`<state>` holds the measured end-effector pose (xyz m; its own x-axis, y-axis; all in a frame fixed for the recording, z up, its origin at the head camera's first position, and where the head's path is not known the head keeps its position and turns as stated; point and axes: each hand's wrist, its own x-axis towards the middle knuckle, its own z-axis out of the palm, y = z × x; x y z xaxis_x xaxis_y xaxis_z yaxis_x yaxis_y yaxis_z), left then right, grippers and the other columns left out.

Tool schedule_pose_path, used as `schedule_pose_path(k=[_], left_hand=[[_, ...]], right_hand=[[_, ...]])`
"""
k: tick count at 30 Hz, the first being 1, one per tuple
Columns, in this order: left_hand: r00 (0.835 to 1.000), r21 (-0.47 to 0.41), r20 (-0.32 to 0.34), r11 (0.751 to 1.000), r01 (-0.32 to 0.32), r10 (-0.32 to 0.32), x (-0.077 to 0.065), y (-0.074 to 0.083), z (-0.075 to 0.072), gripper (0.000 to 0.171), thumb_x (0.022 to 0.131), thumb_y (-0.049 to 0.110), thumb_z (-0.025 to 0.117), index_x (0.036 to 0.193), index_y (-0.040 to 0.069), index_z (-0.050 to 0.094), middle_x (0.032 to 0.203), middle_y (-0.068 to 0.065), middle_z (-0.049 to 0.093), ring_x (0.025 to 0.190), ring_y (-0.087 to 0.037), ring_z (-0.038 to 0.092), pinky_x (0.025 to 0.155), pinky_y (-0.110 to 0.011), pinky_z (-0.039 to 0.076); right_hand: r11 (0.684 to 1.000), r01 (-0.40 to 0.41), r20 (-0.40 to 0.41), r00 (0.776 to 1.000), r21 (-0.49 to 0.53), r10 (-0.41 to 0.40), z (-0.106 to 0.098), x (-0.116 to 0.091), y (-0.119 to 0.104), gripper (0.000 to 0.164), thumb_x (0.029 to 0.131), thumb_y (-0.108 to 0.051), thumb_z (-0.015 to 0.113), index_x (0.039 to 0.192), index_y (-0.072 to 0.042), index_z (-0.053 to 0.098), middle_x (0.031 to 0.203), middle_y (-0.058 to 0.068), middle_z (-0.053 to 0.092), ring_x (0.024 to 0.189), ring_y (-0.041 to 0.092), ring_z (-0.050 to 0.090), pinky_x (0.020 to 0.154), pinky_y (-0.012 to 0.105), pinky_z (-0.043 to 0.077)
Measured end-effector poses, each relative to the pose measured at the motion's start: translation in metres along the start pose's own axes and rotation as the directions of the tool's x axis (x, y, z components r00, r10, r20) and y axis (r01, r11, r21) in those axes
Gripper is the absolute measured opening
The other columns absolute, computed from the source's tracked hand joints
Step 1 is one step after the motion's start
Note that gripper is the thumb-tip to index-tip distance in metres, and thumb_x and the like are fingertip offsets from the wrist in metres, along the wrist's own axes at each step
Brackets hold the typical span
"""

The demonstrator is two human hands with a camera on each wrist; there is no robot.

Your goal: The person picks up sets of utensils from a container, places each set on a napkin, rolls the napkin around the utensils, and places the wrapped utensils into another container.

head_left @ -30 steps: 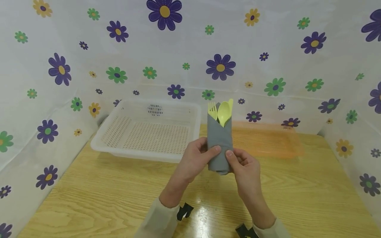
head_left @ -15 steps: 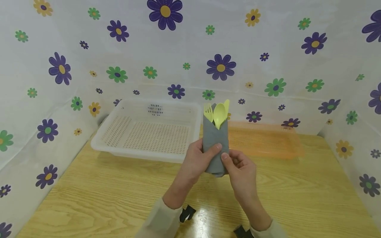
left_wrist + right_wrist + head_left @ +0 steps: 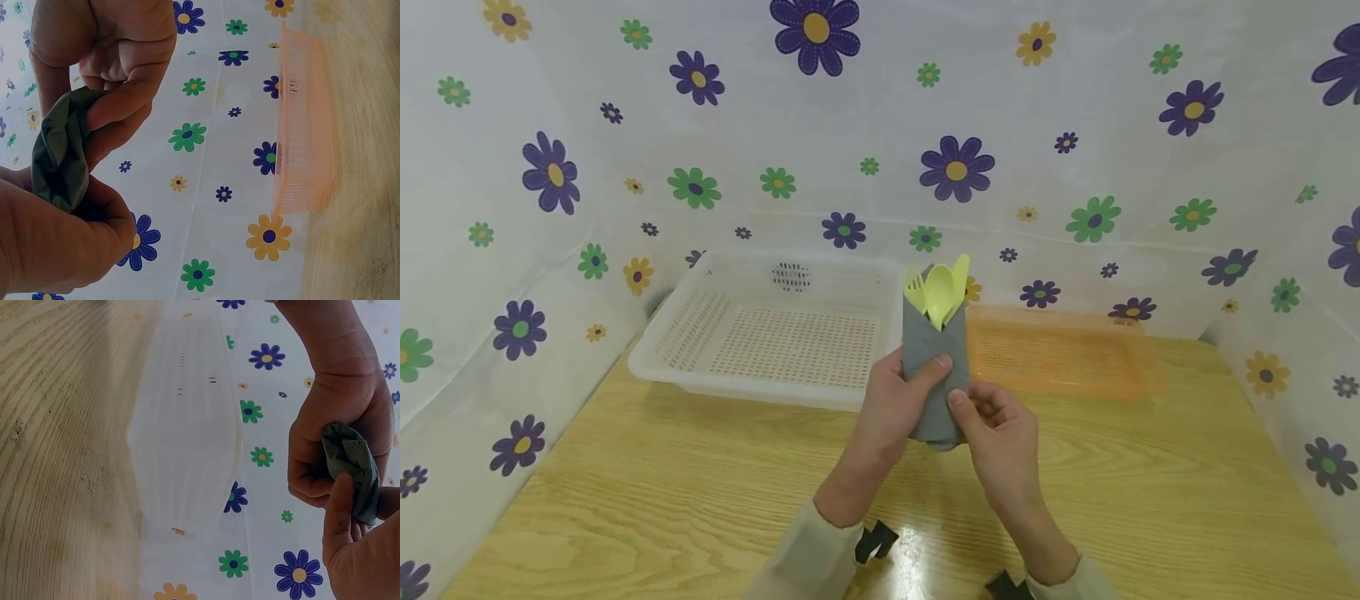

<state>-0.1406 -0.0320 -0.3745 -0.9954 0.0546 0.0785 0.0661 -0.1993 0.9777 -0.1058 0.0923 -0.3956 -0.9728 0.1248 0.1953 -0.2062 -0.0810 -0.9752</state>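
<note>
In the head view a grey cloth napkin (image 3: 934, 354), folded into a pouch, stands upright above the table. A lime-green fork (image 3: 914, 290), spoon (image 3: 938, 292) and knife (image 3: 960, 279) stick out of its top; their lower parts are hidden. My left hand (image 3: 891, 404) grips the napkin's left side, thumb across the front. The right hand (image 3: 1002, 433) pinches its lower right edge, thumb in front. From below, both wrist views show the bundled bottom of the napkin (image 3: 59, 156) between the two hands.
A white perforated basket (image 3: 767, 392) stands at the back left of the wooden table (image 3: 700, 483). Behind the hands, to the right, sits a shallow orange basket (image 3: 1067, 387). A flower-printed white sheet (image 3: 880, 108) encloses the back and sides. Dark straps (image 3: 877, 542) show near the sleeves.
Both hands have shifted slightly left and a little down, carrying the wrapped cutlery with them. The hold on the napkin looks the same, and the baskets have stayed in place.
</note>
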Motion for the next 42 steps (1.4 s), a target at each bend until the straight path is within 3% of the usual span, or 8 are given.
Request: schedule_pose_path(k=[7,16,21,26,31,36,39,42], left_hand=[[1.000,-0.029,0.018,0.999,0.019,-0.019,0.001,0.000,-0.001,0.030,0.088,0.019,0.066,0.111,0.000,0.063,0.097,-0.010,0.066,0.086,-0.019,0.063,0.076,-0.034,0.051],[0.973,0.016,0.198,0.993,0.114,-0.115,0.004,0.001,-0.009,0.036,0.087,0.020,0.068,0.114,-0.001,0.061,0.104,-0.014,0.066,0.093,-0.022,0.064,0.080,-0.037,0.052],[0.982,-0.007,0.167,0.996,0.090,-0.088,0.002,0.003,-0.008,0.032,0.086,0.016,0.068,0.111,-0.002,0.063,0.100,-0.014,0.069,0.091,-0.022,0.066,0.079,-0.036,0.053],[0.989,0.038,0.136,0.998,0.057,-0.062,0.002,0.004,-0.009,0.031,0.085,0.016,0.069,0.109,-0.003,0.063,0.097,-0.012,0.068,0.088,-0.020,0.065,0.077,-0.035,0.053],[0.990,0.067,0.132,0.997,0.042,-0.050,0.003,0.003,-0.012,0.031,0.086,0.015,0.069,0.109,-0.004,0.062,0.099,-0.013,0.066,0.088,-0.020,0.064,0.077,-0.035,0.053],[0.991,0.059,0.114,0.997,0.057,-0.063,0.004,0.003,-0.012,0.030,0.086,0.015,0.069,0.109,-0.003,0.063,0.099,-0.013,0.066,0.087,-0.021,0.065,0.077,-0.036,0.053],[0.992,0.034,0.095,0.996,0.078,-0.081,0.005,0.003,-0.012,0.030,0.086,0.016,0.069,0.108,-0.003,0.063,0.095,-0.011,0.067,0.085,-0.021,0.065,0.076,-0.036,0.053],[0.991,0.010,0.091,0.995,0.100,-0.101,0.005,0.002,-0.013,0.029,0.086,0.016,0.069,0.105,-0.005,0.063,0.088,-0.009,0.066,0.081,-0.020,0.065,0.074,-0.036,0.053]], right_hand=[[1.000,-0.001,0.002,1.000,-0.013,0.001,-0.001,0.000,0.001,0.022,0.089,-0.014,0.066,0.104,0.003,0.064,0.082,0.008,0.066,0.073,0.017,0.065,0.061,0.028,0.054],[1.000,-0.018,0.004,1.000,0.019,0.018,-0.005,0.003,-0.002,0.022,0.089,-0.012,0.065,0.105,0.003,0.061,0.081,0.004,0.068,0.075,0.017,0.067,0.063,0.028,0.055],[0.996,0.049,0.044,0.998,0.071,-0.052,-0.005,0.003,-0.001,0.023,0.089,-0.003,0.063,0.104,0.001,0.047,0.080,0.003,0.067,0.075,0.014,0.066,0.061,0.028,0.055],[0.982,0.184,0.093,0.979,-0.033,-0.180,-0.008,0.005,0.001,0.018,0.087,0.001,0.064,0.099,0.006,0.051,0.083,0.011,0.065,0.071,0.013,0.065,0.056,0.027,0.054],[0.966,0.235,0.208,0.956,-0.110,-0.208,-0.014,0.007,-0.001,0.014,0.088,0.000,0.063,0.099,0.002,0.055,0.084,0.015,0.064,0.071,0.013,0.064,0.056,0.029,0.054],[0.860,0.382,0.378,0.892,-0.339,-0.248,-0.026,0.010,-0.006,0.025,0.086,-0.009,0.069,0.108,-0.011,0.059,0.094,0.002,0.064,0.076,0.012,0.062,0.056,0.028,0.053],[0.716,0.526,0.521,0.812,-0.460,-0.262,-0.031,0.011,-0.009,0.049,0.079,-0.019,0.077,0.123,-0.016,0.056,0.102,-0.004,0.065,0.075,0.009,0.060,0.058,0.024,0.052],[0.644,0.616,0.644,0.726,-0.454,-0.241,-0.032,0.011,-0.010,0.064,0.077,-0.023,0.078,0.133,-0.018,0.050,0.104,-0.005,0.065,0.072,0.006,0.058,0.059,0.021,0.050]])
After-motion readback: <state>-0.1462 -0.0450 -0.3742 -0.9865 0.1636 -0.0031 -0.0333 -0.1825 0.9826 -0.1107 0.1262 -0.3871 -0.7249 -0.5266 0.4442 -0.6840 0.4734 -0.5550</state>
